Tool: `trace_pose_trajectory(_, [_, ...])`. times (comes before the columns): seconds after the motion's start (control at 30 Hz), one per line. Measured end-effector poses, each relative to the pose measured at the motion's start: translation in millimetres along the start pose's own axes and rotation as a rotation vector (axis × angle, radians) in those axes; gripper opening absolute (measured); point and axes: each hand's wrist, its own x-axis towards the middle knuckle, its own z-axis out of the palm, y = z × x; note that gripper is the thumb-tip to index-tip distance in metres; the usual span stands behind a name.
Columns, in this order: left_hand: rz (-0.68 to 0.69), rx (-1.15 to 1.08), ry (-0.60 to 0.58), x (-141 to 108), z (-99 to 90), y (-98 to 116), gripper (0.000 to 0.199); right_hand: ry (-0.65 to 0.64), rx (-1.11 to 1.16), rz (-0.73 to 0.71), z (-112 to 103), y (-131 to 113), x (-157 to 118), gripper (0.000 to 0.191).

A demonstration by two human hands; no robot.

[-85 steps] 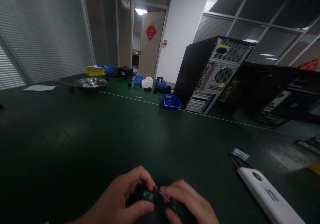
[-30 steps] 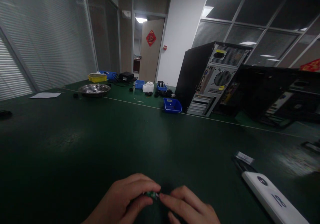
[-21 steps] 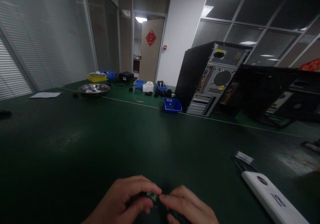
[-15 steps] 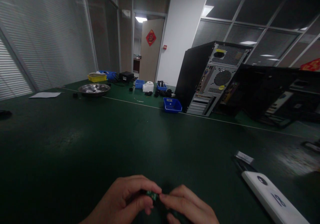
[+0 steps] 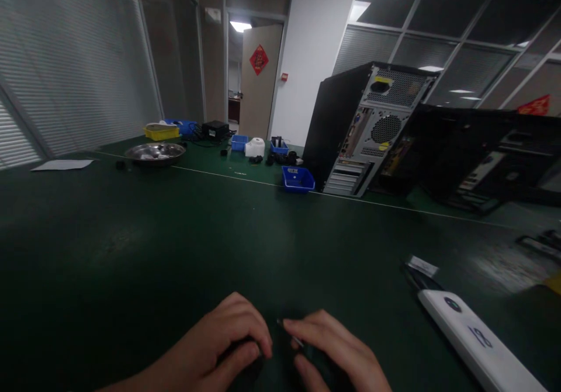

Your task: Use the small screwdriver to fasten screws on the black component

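Observation:
Both of my hands are low in the middle of the head view, over the dark green table (image 5: 210, 234). My left hand (image 5: 232, 336) is curled, its thumb and fingertips near each other; what it holds, if anything, is hidden. Just to its right, my right hand (image 5: 335, 345) has a small thin metallic piece (image 5: 297, 341) between its thumb and fingers. A narrow gap separates the two hands. No green part shows at my left fingertips.
A white device marked 18 (image 5: 480, 336) lies at the right. Farther back stand a computer tower (image 5: 372, 129), a blue tray (image 5: 298, 180), a metal bowl (image 5: 155, 154) and a yellow basket (image 5: 162, 132). Paper (image 5: 63, 165) lies at the far left.
The hands have moved apart slightly. The small green part that was at my left fingertips no longer shows, and a thin piece is now visible at my right fingers. The view has shifted a little.

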Motion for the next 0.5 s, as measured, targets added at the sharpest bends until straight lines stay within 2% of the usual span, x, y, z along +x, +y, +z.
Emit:
trace_pose_trajectory(0.07, [0.068, 0.098, -0.007, -1.1, 4.9, -3.2, 0.021, 0.019, 0.02, -0.005, -0.9, -6.2, 2.7, 0.055])
trace_pose_trajectory(0.17, [0.125, 0.192, 0.058, -1.8, 14.6, -14.5, 0.023, 0.028, 0.049, 0.028, -2.2, -13.2, 5.5, 0.052])
trace_pose_trajectory(0.27, [0.17, 0.194, 0.088, -1.7, 17.6, -21.5, 0.031, 0.014, 0.063, 0.075, -3.3, -16.8, 7.1, 0.047])
trace_pose_trajectory(0.33, [0.18, 0.15, 0.09, -2.0, 14.4, -18.5, 0.036, -0.024, 0.051, 0.121, -4.0, -18.1, 7.9, 0.039])
trace_pose_trajectory(0.37, [0.17, 0.118, 0.099, -2.4, 11.9, -15.0, 0.035, -0.044, 0.04, 0.144, -4.3, -18.5, 8.1, 0.035])
trace_pose_trajectory(0.43, [0.047, 0.105, 0.205, -3.7, 6.9, -5.9, 0.03, -0.081, 0.005, 0.192, -4.5, -18.9, 8.1, 0.027])
trace_pose_trajectory(0.5, [-0.017, 0.133, 0.221, -4.7, 3.5, 2.9, 0.022, -0.114, -0.036, 0.236, -3.8, -18.5, 7.3, 0.023])
